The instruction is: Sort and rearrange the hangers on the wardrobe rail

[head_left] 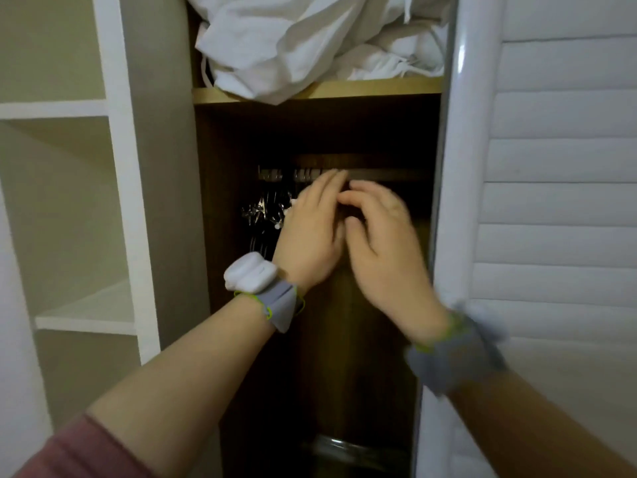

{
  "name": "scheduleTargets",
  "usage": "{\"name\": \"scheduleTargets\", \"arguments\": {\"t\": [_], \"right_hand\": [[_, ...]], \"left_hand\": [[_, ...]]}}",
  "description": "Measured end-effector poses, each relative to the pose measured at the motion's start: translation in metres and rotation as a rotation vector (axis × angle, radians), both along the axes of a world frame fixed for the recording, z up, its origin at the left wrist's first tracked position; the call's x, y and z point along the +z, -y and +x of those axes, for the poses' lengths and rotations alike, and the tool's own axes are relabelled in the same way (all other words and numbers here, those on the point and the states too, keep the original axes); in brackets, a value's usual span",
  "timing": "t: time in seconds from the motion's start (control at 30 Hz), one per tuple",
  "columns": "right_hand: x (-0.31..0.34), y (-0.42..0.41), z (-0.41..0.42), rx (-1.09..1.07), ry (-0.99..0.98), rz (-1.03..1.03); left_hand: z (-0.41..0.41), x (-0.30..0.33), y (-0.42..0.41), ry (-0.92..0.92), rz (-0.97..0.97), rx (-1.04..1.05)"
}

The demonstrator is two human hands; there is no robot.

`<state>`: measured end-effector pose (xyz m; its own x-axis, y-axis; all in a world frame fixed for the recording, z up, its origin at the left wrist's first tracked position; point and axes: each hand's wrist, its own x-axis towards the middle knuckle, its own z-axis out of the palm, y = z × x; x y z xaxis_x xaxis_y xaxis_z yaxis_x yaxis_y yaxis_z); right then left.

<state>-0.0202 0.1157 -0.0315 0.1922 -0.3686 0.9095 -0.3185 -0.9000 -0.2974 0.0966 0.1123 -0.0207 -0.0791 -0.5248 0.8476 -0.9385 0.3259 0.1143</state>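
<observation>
Dark horizontal wardrobe rail [389, 174], running from 9 to 3 o'clock across the shadowed upper part of the wooden compartment. A cluster of dark hangers with glinting metal hooks and clips [265, 208] hangs bunched at its 9 o'clock end; further metal hooks show on the rail just left of the fingers. The stretch of rail toward 3 o'clock appears bare, though the interior is too dim to be certain.

Left hand [310, 232]: raised to the rail, fingers straight and together, tips touching or lying just before the bar; no hanger is visibly held. Right hand [382, 236]: just beside the left at its 3 o'clock, motion-blurred, fingers loosely curved toward the left fingertips; whether they pinch a hook cannot be told.

Governing relation: the hanger cluster lies at 9 o'clock of both hands, along the rail's long axis, so the left hand is the nearer. Any sorting move would probably slide hooks sideways along this axis toward the open 3 o'clock stretch.

Surroundings: both wrists carry grey bands, the left with a white device [250, 272]. Crumpled white bedding [310, 39] sits on the wooden shelf [372, 89] at 12 o'clock. A white louvred door [551, 201] stands at 3 o'clock; white open shelving [69, 108] at 9 o'clock.
</observation>
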Motion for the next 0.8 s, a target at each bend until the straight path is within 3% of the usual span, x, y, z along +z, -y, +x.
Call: {"name": "scheduleTargets", "arguments": {"t": [0.1,0.23,0.3,0.43,0.8], "right_hand": [[-0.014,-0.005,-0.062,-0.317,-0.102,-0.274],[-0.041,0.022,-0.125,-0.53,-0.339,-0.098],[-0.058,0.04,-0.138,-0.585,-0.536,-0.164],[-0.07,0.056,-0.146,-0.644,-0.715,-0.234],[-0.073,0.047,-0.061,-0.567,-0.554,-0.436]], "left_hand": [[-0.023,-0.011,-0.008,0.314,-0.101,-0.044],[-0.056,-0.014,-0.011,0.646,-0.204,0.041],[-0.068,-0.016,-0.007,0.75,-0.237,0.089],[-0.092,-0.017,0.002,0.83,-0.213,0.144],[-0.016,-0.023,-0.022,0.845,-0.264,0.401]]}}
